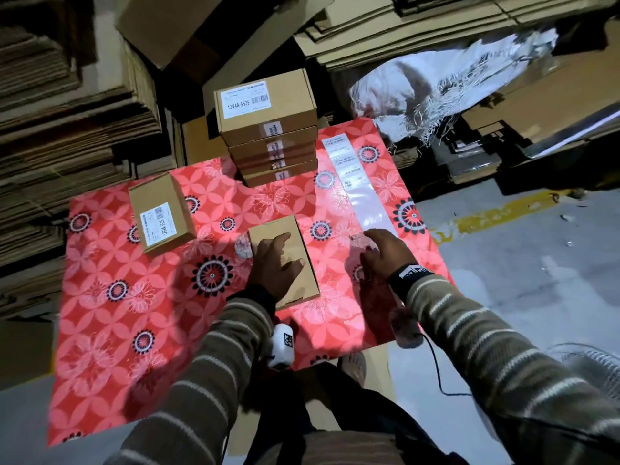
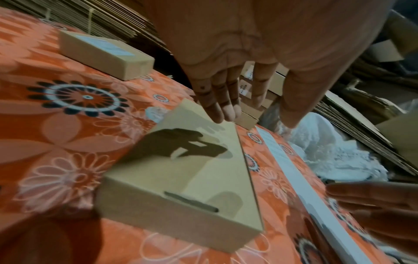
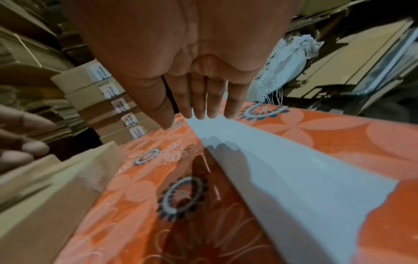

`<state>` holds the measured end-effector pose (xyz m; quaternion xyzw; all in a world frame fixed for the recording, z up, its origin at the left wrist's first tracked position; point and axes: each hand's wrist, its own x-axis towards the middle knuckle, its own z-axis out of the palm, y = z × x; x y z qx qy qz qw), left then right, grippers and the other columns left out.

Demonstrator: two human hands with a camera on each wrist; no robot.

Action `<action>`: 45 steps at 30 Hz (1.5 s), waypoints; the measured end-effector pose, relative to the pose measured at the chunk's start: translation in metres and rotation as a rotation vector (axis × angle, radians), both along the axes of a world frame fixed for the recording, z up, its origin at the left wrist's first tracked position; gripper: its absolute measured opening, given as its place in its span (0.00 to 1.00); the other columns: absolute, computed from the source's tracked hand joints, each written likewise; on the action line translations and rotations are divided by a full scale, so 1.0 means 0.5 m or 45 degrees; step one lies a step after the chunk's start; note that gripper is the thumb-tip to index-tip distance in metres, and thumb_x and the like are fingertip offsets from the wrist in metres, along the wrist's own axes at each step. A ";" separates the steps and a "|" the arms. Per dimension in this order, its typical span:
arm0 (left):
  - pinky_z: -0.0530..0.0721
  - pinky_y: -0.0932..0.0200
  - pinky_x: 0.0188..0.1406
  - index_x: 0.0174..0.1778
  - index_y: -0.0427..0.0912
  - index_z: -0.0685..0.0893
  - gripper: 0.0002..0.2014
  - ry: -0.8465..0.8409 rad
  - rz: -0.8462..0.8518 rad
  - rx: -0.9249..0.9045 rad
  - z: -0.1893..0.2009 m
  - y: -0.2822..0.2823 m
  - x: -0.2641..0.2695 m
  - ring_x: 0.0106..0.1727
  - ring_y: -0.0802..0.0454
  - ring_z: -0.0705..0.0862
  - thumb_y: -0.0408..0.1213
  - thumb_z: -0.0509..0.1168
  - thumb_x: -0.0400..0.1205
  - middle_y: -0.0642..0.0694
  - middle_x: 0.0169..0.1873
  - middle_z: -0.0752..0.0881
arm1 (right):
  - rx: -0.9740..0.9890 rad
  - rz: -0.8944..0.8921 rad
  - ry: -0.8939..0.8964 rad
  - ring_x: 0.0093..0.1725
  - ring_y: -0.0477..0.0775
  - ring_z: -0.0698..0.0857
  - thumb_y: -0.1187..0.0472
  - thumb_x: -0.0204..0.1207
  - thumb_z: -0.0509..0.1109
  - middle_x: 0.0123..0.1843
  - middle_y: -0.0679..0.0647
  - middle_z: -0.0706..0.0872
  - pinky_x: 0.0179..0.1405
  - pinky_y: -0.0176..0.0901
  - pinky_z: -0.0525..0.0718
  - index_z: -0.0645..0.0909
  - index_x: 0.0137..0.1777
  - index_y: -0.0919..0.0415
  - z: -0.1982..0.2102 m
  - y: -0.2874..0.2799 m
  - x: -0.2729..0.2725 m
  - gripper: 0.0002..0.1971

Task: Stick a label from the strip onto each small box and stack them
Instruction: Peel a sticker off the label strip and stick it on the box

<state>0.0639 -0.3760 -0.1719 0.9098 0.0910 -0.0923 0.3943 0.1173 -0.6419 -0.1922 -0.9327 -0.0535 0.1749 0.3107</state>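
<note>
1. Desk, covered in a red floral cloth, carries all the work items; flattened cardboard is piled around and behind it.
2. Stack of labelled boxes at the far edge of the desk: about five small brown boxes, each with a small seal label on its near face, the top one also bearing a printed barcode label. Judged done.
3. Label strip lies just right of the stack. Labels show only on its far part; the near part is bare glossy backing.
4. Loose box at far left, barcode label on top. Whether it carries the seal label cannot be told; not yet stacked.
5. Plain box at centre, near the person: no label visible on top. Judged the item in hand; label and stacking remain.
6. Left hand rests on the plain box, fingers spread and relaxed, gripping nothing.
7. Right hand hovers by the strip's near end, fingers straight and together, holding nothing; no label peeled yet.
</note>
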 end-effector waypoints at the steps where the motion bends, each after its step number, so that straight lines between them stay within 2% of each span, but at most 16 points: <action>1: 0.81 0.46 0.62 0.74 0.47 0.77 0.31 -0.003 -0.054 0.018 -0.001 -0.016 0.006 0.60 0.41 0.80 0.50 0.71 0.74 0.41 0.60 0.76 | -0.061 0.040 0.015 0.78 0.63 0.73 0.64 0.78 0.69 0.78 0.65 0.74 0.76 0.49 0.68 0.73 0.78 0.66 -0.005 -0.012 0.004 0.28; 4: 0.82 0.43 0.61 0.70 0.45 0.81 0.29 -0.035 -0.228 0.036 -0.010 -0.060 0.018 0.59 0.39 0.81 0.53 0.68 0.74 0.40 0.56 0.80 | -0.145 0.121 0.097 0.81 0.63 0.69 0.57 0.77 0.67 0.82 0.66 0.69 0.80 0.49 0.66 0.70 0.79 0.68 -0.012 -0.031 0.005 0.31; 7: 0.79 0.43 0.65 0.71 0.47 0.80 0.25 -0.031 -0.313 0.007 -0.010 -0.102 0.038 0.64 0.41 0.79 0.47 0.71 0.77 0.43 0.60 0.79 | -0.170 0.174 0.154 0.78 0.67 0.72 0.51 0.73 0.64 0.80 0.68 0.70 0.75 0.57 0.72 0.76 0.74 0.68 -0.020 -0.045 -0.012 0.31; 9: 0.78 0.44 0.67 0.73 0.49 0.78 0.24 -0.010 -0.336 0.001 -0.017 -0.123 0.049 0.68 0.42 0.78 0.45 0.71 0.79 0.44 0.63 0.78 | -0.166 0.169 0.144 0.78 0.66 0.72 0.45 0.70 0.58 0.81 0.65 0.70 0.74 0.57 0.74 0.79 0.70 0.65 -0.031 -0.058 -0.031 0.33; 11: 0.78 0.45 0.67 0.73 0.49 0.77 0.24 0.010 -0.359 -0.002 -0.022 -0.141 0.058 0.70 0.43 0.77 0.45 0.71 0.80 0.45 0.65 0.77 | -0.199 0.157 0.097 0.77 0.65 0.73 0.49 0.73 0.64 0.80 0.60 0.71 0.71 0.57 0.78 0.80 0.70 0.60 -0.041 -0.071 -0.051 0.27; 13: 0.78 0.48 0.67 0.74 0.48 0.77 0.25 0.006 -0.392 0.020 -0.025 -0.159 0.065 0.69 0.43 0.77 0.44 0.71 0.81 0.44 0.66 0.77 | -0.284 0.201 0.046 0.74 0.65 0.75 0.54 0.72 0.69 0.77 0.57 0.74 0.62 0.57 0.83 0.80 0.68 0.57 -0.051 -0.086 -0.072 0.24; 16: 0.75 0.56 0.65 0.75 0.46 0.77 0.25 0.011 -0.420 0.050 -0.028 -0.184 0.075 0.67 0.44 0.77 0.42 0.71 0.81 0.43 0.67 0.76 | -0.452 0.235 0.040 0.66 0.65 0.79 0.51 0.74 0.67 0.69 0.56 0.78 0.53 0.55 0.84 0.79 0.66 0.55 -0.052 -0.101 -0.098 0.21; 18: 0.71 0.63 0.60 0.76 0.45 0.76 0.25 0.022 -0.442 0.061 -0.036 -0.201 0.082 0.66 0.45 0.77 0.42 0.70 0.82 0.43 0.68 0.76 | -0.517 0.240 0.040 0.60 0.65 0.82 0.49 0.77 0.63 0.62 0.56 0.81 0.48 0.54 0.83 0.77 0.66 0.55 -0.049 -0.109 -0.105 0.19; 22: 0.66 0.69 0.58 0.75 0.44 0.77 0.25 0.043 -0.472 0.081 -0.051 -0.224 0.095 0.67 0.47 0.76 0.41 0.70 0.81 0.44 0.69 0.74 | -0.368 0.115 -0.004 0.58 0.65 0.85 0.50 0.79 0.62 0.60 0.58 0.84 0.50 0.54 0.85 0.79 0.67 0.54 -0.038 -0.118 -0.083 0.19; 27: 0.69 0.60 0.69 0.73 0.41 0.78 0.25 0.038 -0.441 0.117 -0.068 -0.229 0.130 0.72 0.44 0.74 0.39 0.72 0.79 0.43 0.71 0.74 | -0.244 0.009 0.016 0.61 0.64 0.84 0.54 0.76 0.68 0.63 0.60 0.83 0.57 0.55 0.85 0.81 0.69 0.56 -0.030 -0.114 0.016 0.21; 31: 0.71 0.48 0.75 0.78 0.42 0.74 0.30 0.018 -0.373 0.189 -0.083 -0.209 0.177 0.75 0.40 0.71 0.41 0.72 0.78 0.43 0.75 0.73 | -0.147 -0.065 0.018 0.62 0.64 0.84 0.55 0.73 0.72 0.64 0.62 0.84 0.63 0.54 0.82 0.82 0.68 0.58 -0.041 -0.099 0.112 0.22; 34: 0.68 0.44 0.78 0.83 0.52 0.66 0.37 0.029 -0.263 0.110 -0.093 -0.197 0.208 0.78 0.41 0.67 0.44 0.73 0.77 0.46 0.79 0.68 | -0.045 -0.155 0.014 0.57 0.63 0.86 0.56 0.71 0.74 0.60 0.63 0.85 0.59 0.49 0.82 0.81 0.68 0.57 -0.054 -0.089 0.168 0.24; 37: 0.64 0.42 0.79 0.83 0.60 0.64 0.39 0.057 -0.266 0.188 -0.100 -0.200 0.235 0.81 0.40 0.60 0.46 0.73 0.77 0.49 0.83 0.60 | -0.021 -0.185 0.066 0.58 0.63 0.85 0.59 0.70 0.77 0.61 0.65 0.83 0.56 0.44 0.77 0.79 0.71 0.58 -0.072 -0.083 0.206 0.28; 39: 0.64 0.40 0.79 0.83 0.62 0.65 0.39 0.067 -0.274 0.261 -0.106 -0.207 0.248 0.81 0.38 0.57 0.46 0.74 0.75 0.50 0.85 0.56 | -0.018 -0.178 0.131 0.60 0.63 0.84 0.59 0.68 0.80 0.61 0.65 0.83 0.58 0.45 0.77 0.77 0.71 0.58 -0.086 -0.081 0.223 0.30; 43: 0.67 0.40 0.77 0.82 0.68 0.63 0.42 0.103 -0.264 0.329 -0.128 -0.221 0.269 0.81 0.38 0.54 0.48 0.75 0.73 0.51 0.85 0.51 | 0.062 -0.245 0.141 0.62 0.61 0.84 0.59 0.68 0.79 0.61 0.60 0.86 0.62 0.50 0.81 0.77 0.69 0.55 -0.100 -0.080 0.244 0.28; 45: 0.68 0.39 0.76 0.81 0.71 0.63 0.43 0.107 -0.262 0.364 -0.137 -0.228 0.274 0.81 0.39 0.53 0.50 0.76 0.71 0.50 0.84 0.49 | 0.069 -0.249 0.128 0.62 0.61 0.82 0.60 0.68 0.78 0.61 0.60 0.85 0.60 0.47 0.79 0.78 0.68 0.54 -0.100 -0.081 0.247 0.26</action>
